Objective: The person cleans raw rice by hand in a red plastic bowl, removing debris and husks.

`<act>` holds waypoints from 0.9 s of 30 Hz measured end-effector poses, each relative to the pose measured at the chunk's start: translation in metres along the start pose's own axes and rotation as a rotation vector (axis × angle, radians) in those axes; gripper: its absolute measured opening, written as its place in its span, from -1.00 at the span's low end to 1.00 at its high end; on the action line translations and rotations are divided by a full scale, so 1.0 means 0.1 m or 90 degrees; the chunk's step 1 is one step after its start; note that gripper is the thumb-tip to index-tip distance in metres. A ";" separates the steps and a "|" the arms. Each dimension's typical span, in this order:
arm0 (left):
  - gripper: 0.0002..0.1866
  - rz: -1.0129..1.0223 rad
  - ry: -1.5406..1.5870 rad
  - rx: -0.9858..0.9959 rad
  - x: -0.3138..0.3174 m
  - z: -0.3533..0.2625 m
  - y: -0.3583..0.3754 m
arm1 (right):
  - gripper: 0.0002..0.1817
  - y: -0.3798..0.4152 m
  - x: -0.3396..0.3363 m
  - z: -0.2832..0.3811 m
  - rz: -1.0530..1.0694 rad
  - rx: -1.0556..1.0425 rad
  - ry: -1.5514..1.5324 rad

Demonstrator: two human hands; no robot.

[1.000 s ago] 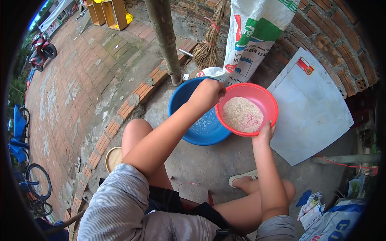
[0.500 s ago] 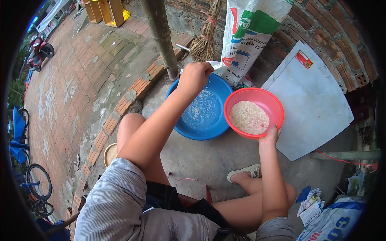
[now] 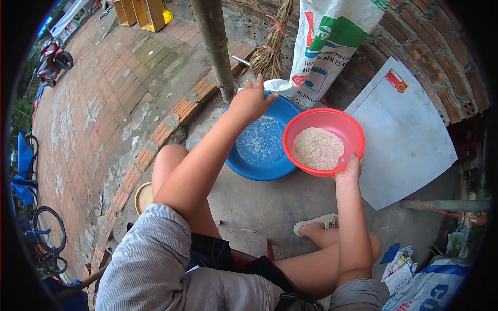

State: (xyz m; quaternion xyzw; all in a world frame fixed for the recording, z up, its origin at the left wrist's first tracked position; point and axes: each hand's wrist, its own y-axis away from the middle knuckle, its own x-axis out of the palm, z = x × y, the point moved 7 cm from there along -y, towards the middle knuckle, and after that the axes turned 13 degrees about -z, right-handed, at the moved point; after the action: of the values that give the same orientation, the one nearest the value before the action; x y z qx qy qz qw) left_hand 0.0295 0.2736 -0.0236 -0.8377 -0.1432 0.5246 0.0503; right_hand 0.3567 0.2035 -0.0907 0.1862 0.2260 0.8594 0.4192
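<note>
My left hand [image 3: 252,101] is over the upper left rim of a blue basin [image 3: 249,170], its fingers apart and nothing visible in them. Rice grains [image 3: 260,141] lie scattered on the basin's bottom. With my right hand [image 3: 350,169] I grip the lower right rim of a red bowl [image 3: 353,129]. Inside the bowl is a heap of pale rice [image 3: 317,148]. The bowl overlaps the basin's right edge from above.
A white sack [image 3: 327,46] and a straw broom [image 3: 268,57] stand behind the basin, near a bamboo post [image 3: 213,44]. White boards [image 3: 407,140] lie at the right. A round woven tray [image 3: 143,198] is beside my left leg.
The fingers of my left hand have gone from pinched together to spread. The red bowl has shifted slightly left and up, with my right hand still on it.
</note>
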 end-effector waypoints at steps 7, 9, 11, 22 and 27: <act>-0.03 0.118 0.254 -0.161 0.49 0.27 0.14 | -0.61 0.09 0.26 0.19 0.115 -0.030 -0.030; -0.03 0.231 0.502 -0.379 0.57 0.12 0.37 | -0.61 0.15 0.34 0.27 0.163 -0.038 -0.042; -0.13 0.406 0.709 -0.394 0.54 -0.16 0.52 | -0.60 0.24 0.39 0.35 0.209 -0.045 -0.050; -0.28 0.147 1.088 -0.171 -0.28 -0.65 0.46 | -0.51 0.37 0.61 0.50 0.355 0.054 -0.156; -0.27 0.094 0.898 -0.090 -0.26 -0.44 0.42 | -0.48 0.18 0.65 -0.30 0.372 0.198 -0.157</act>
State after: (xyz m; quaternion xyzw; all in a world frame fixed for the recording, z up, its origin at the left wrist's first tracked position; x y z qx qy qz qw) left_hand 0.0663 0.2284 0.0090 -0.9862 -0.0531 -0.1512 0.0408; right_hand 0.2925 0.2387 -0.0978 0.4070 0.2387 0.8695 0.1460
